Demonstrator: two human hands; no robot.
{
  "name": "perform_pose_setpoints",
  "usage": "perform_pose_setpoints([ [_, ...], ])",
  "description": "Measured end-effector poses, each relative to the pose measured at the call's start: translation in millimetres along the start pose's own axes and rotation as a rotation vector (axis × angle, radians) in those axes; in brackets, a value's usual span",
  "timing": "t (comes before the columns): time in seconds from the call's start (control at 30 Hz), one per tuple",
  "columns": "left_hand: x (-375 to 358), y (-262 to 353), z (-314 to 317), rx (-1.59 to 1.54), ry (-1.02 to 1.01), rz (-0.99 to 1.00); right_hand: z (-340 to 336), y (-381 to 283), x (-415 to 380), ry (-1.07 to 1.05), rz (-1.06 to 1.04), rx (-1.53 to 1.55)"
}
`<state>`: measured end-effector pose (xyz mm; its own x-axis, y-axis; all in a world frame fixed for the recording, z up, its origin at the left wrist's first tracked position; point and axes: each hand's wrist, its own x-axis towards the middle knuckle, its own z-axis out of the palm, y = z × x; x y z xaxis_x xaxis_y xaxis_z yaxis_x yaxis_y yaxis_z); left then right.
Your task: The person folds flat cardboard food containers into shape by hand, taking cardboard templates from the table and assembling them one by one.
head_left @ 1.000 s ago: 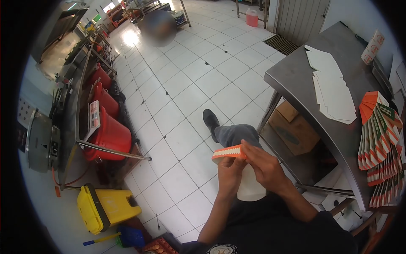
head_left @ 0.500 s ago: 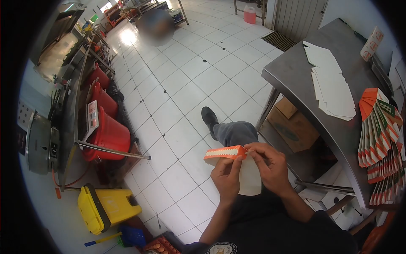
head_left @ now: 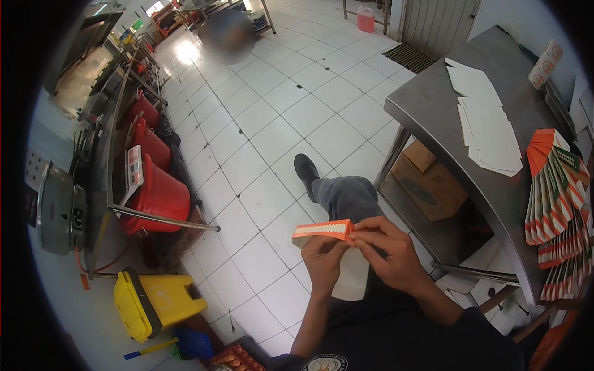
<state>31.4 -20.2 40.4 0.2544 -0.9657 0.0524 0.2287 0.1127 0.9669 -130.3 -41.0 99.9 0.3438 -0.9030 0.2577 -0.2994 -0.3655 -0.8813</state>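
Over my lap I hold a partly folded paperboard carton point(head_left: 322, 230), with an orange and white scalloped edge on top and a plain pale panel hanging below. My left hand point(head_left: 323, 260) pinches it from underneath, near the middle of the orange edge. At its right-hand corner, the thumb and fingers of my right hand point(head_left: 391, 252) are closed on a small orange flap. My fingers hide part of that corner.
To the right, a metal table point(head_left: 427, 99) carries flat white carton blanks point(head_left: 486, 117). Orange, white and green cartons point(head_left: 554, 185) are stacked at its near side. Red buckets point(head_left: 164, 191) and a yellow bin point(head_left: 164, 303) stand at left. A blurred person point(head_left: 228, 37) is far back.
Both hands and the carton have shifted a little left and down. The pale panel's lower end has swung left, and my right fingers have closed in on the corner flap.
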Motion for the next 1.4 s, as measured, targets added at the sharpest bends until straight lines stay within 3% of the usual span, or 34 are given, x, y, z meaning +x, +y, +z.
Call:
perform_pose_setpoints([
  [0.1, 1, -10, 4, -0.091, 0.051, 0.011, 4, -13, -6, -0.070, 0.016, -0.110],
  [0.2, -4, -9, 20, 0.107, 0.074, 0.087, 5, -9, -5, -0.098, -0.067, -0.380],
  [0.23, -8, -9, 17, 0.354, 0.007, 0.148, 7, -7, -5, -0.093, -0.075, -0.397],
  [0.37, -17, -14, 22, 0.146, -0.073, 0.106, 18, 1, -1, -0.013, -0.098, -0.453],
  [0.43, -14, -15, 13, 0.147, -0.191, 0.138, 20, 10, 3, 0.082, -0.062, -0.397],
  [0.53, -9, -1, 19, 0.136, -0.258, 0.010, 20, 32, 11, 0.228, 0.060, -0.238],
  [0.63, -6, 26, 15, 0.385, -0.236, 0.112, 14, 41, 15, 0.322, 0.144, -0.188],
  [0.73, -10, 28, -2, 0.683, 0.151, 0.462, 12, 43, 16, 0.409, 0.149, -0.165],
  [0.83, 11, 35, -1, 0.844, 0.356, 0.451, 18, 54, 15, 0.400, 0.131, -0.125],
  [0.93, 17, 17, -11, 0.707, 0.217, 0.468, 20, 52, 17, 0.422, 0.119, -0.156],
  [1.0, 10, 13, 0, 0.699, 0.297, 0.456, 18, 32, 15, 0.480, 0.133, -0.253],
  [1.1, 5, 7, 10, 0.729, 0.315, 0.446, 25, -2, 6, 0.222, 0.247, 0.167],
  [1.2, 4, 3, 15, 0.740, 0.253, 0.487, 34, 10, 8, 0.271, 0.423, 0.620],
  [1.4, 1, 11, 18, 0.616, 0.212, 0.510, 52, 35, 6, 0.402, 0.092, 0.493],
])
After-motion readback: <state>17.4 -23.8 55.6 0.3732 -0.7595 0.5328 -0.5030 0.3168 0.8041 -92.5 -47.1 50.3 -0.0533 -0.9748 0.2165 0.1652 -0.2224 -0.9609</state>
